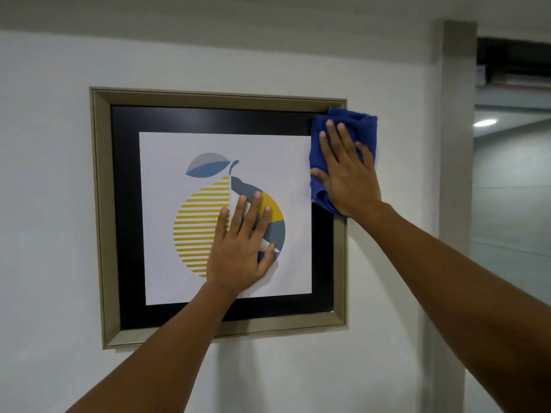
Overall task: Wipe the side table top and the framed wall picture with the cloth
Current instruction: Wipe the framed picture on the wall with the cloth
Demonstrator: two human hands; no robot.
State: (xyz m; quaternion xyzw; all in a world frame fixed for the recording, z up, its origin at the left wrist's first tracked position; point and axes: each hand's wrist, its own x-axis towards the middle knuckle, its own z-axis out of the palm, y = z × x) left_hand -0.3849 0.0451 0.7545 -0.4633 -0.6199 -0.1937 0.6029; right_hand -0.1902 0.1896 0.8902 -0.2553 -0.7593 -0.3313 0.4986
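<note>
The framed wall picture [103, 216] hangs on a white wall, with a tan frame, a black mat and a print of a striped yellow and blue fruit. My left hand [241, 248] lies flat on the glass over the fruit, fingers spread, holding nothing. My right hand [348, 177] presses a bunched blue cloth [354, 122] flat against the upper right part of the frame and mat. The cloth hangs over the frame's right edge. The side table is out of view.
The white wall [47, 174] surrounds the picture. A wall corner post [457, 144] stands to the right, with a doorway or passage [512, 174] and a ceiling light [484, 123] beyond it.
</note>
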